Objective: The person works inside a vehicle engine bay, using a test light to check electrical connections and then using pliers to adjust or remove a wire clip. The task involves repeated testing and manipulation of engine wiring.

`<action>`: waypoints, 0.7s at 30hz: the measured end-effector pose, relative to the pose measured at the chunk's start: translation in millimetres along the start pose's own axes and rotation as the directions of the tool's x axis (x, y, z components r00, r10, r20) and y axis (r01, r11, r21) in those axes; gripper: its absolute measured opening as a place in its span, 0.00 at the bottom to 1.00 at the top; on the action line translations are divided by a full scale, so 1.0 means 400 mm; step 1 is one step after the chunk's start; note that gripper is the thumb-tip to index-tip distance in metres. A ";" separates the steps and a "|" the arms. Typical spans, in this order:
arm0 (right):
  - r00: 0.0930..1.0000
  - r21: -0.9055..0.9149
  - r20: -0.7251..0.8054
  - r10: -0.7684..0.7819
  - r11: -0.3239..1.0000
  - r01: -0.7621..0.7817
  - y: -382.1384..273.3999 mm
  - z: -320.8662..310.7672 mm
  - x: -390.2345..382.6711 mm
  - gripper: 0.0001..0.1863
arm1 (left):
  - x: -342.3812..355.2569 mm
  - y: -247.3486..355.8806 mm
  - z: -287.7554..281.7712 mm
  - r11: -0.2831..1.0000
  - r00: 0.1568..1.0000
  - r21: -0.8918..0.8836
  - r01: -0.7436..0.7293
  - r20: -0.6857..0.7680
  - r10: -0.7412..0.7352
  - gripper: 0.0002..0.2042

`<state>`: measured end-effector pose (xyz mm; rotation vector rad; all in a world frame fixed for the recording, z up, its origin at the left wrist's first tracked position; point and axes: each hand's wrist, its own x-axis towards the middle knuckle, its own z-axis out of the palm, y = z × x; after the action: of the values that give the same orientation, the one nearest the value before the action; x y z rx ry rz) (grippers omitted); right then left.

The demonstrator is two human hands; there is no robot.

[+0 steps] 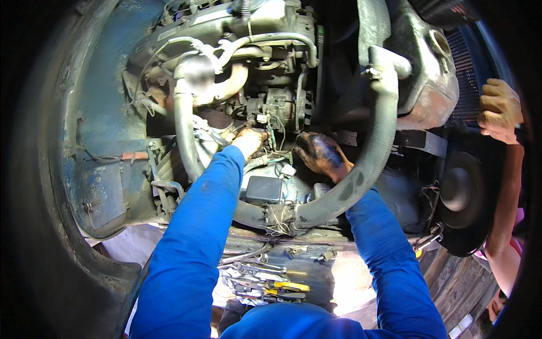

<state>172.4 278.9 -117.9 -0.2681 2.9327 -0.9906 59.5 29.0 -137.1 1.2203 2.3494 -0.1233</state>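
Note:
Both of my arms, in blue sleeves, reach into an engine bay inside the loop of a thick grey hose (pixel 361 179). My left hand (pixel 250 142) is closed at a bundle of thin wires (pixel 271 137), just below the alternator (pixel 279 104); its fingertips are partly hidden among them. Blackened with grease, my right hand (pixel 323 154) has its fingers curled beside the same wires, and whatever lies in them is hidden. A white connector (pixel 288 170) hangs on wires between the hands. Nearer to me sits a black rectangular box (pixel 263 189).
Wrenches (pixel 259 268) and yellow-handled pliers (pixel 289 286) lie at the near edge. The engine (pixel 226 28) fills the far side, with a grimy tank (pixel 420 73) at right. Another person's hand (pixel 499 110) rests on the right edge. A round horn-like disc (pixel 460 182) stands below it.

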 end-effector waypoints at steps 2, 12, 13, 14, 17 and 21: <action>1.000 -0.016 0.014 0.017 1.000 -0.016 -0.006 -0.006 0.003 0.21 | 0.017 -0.002 0.011 0.923 0.992 -0.366 0.122 0.060 -0.107 0.24; 0.992 0.069 0.092 0.086 0.993 -0.092 -0.056 -0.050 0.039 0.15 | 0.094 -0.006 0.110 0.946 0.994 -0.305 0.112 0.040 -0.104 0.19; 0.997 0.075 0.050 0.054 0.995 -0.057 -0.061 -0.052 0.038 0.13 | 0.091 -0.009 0.132 0.715 0.979 -0.685 0.136 -0.020 -0.205 0.20; 0.996 0.063 0.056 0.063 0.996 -0.067 -0.065 -0.054 0.038 0.13 | 0.095 -0.017 0.147 0.445 0.948 -0.874 0.195 0.052 -0.314 0.17; 0.994 0.030 0.066 0.088 0.995 -0.090 -0.071 -0.063 0.038 0.13 | 0.108 -0.018 0.169 -0.063 0.859 -0.928 0.367 0.364 -0.360 0.08; 0.972 0.023 0.174 0.160 0.986 -0.167 -0.065 -0.068 0.042 0.17 | 0.091 -0.012 0.154 -0.353 0.862 -0.865 0.356 0.450 -0.233 0.08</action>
<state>157.5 271.9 -80.2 -0.1023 2.7267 -0.9464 61.3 34.9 -208.6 -0.3886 1.5160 1.3612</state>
